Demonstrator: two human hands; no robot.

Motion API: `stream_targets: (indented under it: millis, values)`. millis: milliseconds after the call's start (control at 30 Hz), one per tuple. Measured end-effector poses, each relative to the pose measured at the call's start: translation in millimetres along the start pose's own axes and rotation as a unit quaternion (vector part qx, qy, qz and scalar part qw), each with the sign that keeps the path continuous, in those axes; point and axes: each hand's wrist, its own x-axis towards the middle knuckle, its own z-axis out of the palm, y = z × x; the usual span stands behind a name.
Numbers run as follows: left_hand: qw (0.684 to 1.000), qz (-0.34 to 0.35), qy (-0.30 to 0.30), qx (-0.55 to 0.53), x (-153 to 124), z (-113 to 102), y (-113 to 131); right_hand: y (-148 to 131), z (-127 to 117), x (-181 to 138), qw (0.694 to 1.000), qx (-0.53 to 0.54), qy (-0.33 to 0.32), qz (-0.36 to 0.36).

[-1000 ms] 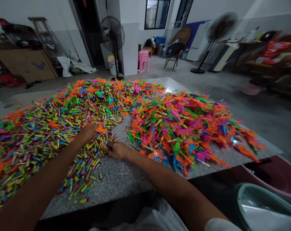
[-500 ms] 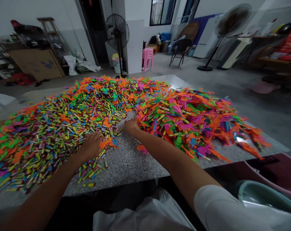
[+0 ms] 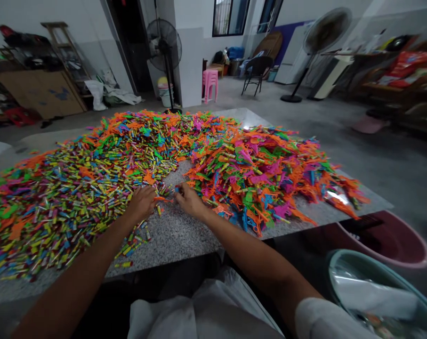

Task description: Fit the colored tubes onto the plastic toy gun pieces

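My left hand (image 3: 141,202) is at the near right edge of a heap of small, mostly yellow printed tubes (image 3: 103,188). Its fingers are closed on a flat orange plastic piece (image 3: 163,199), which sticks out toward the right. Just across from it, my right hand (image 3: 189,200) pinches a small blue plastic piece (image 3: 178,189), mostly covered by the fingers. On the right lies a pile of orange, pink, green and blue flat plastic toy pieces (image 3: 255,174), some with tubes among them. Fine outlines of the held pieces are blurred.
The speckled stone tabletop (image 3: 178,235) shows between the heaps and along its front edge. Below its right end stand a teal tub (image 3: 340,256) with clear plastic in it and a pink tub (image 3: 425,254). Beyond are a standing fan (image 3: 164,44) and pink stools (image 3: 209,84).
My right hand has come back from the gap between the heaps, nearer my left hand, and now pinches a blue piece. My left hand has lifted the orange piece. The view has shifted slightly.
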Motion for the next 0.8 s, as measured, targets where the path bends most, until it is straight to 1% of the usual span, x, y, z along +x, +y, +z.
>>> stream_targets:
  millis: [67, 133, 167, 233, 300, 333, 367, 467, 500, 567, 667, 733, 800]
  values:
    - [0.989, -0.089, 0.018, -0.116, -2.5, -8.3, 10.9, -2.6, 2.7, -18.3, 0.998, 0.062, -0.004, 0.005]
    - [0.956, -0.159, -0.012, -0.247, -8.6, -16.5, 24.9, -9.3, 5.7, -29.9, 0.995, 0.102, -0.004, -0.003]
    - [0.936, -0.172, -0.039, -0.305, -12.4, -20.3, 32.4, -13.8, 7.0, -33.3, 0.993, 0.118, 0.003, -0.01]
    - [0.898, -0.163, -0.092, -0.398, -19.6, -26.8, 46.4, -23.2, 9.0, -36.4, 0.99, 0.14, 0.016, -0.03]
    - [0.872, -0.153, -0.116, -0.451, -24.5, -31.2, 57.4, -31.3, 9.6, -37.0, 0.987, 0.155, 0.024, -0.048]
    - [0.864, -0.155, -0.108, -0.467, -25.9, -32.6, 61.4, -34.6, 9.4, -37.1, 0.985, 0.163, 0.023, -0.051]
    - [0.861, -0.161, -0.087, -0.474, -26.6, -33.7, 64.4, -37.5, 8.8, -37.4, 0.983, 0.176, 0.018, -0.049]
    - [0.866, -0.205, 0.007, -0.455, -26.2, -37.1, 69.0, -44.3, 4.5, -38.9, 0.969, 0.244, -0.027, -0.007]
    - [0.862, -0.221, 0.028, -0.455, -26.0, -38.7, 69.9, -46.2, 2.5, -39.4, 0.962, 0.27, -0.044, 0.012]
    - [0.838, -0.243, 0.042, -0.487, -26.1, -41.8, 72.3, -48.9, -1.7, -39.6, 0.949, 0.309, -0.057, 0.039]
    - [0.788, -0.255, 0.033, -0.56, -27.4, -44.2, 78.4, -50.2, -6.3, -37.9, 0.943, 0.327, -0.032, 0.051]
    - [0.777, -0.259, 0.041, -0.572, -28.4, -43.6, 83.4, -49.5, -8.0, -36.1, 0.943, 0.329, -0.016, 0.056]
    - [0.781, -0.261, 0.051, -0.565, -29.1, -42.2, 88.0, -49.1, -9.4, -34.7, 0.941, 0.334, -0.005, 0.057]
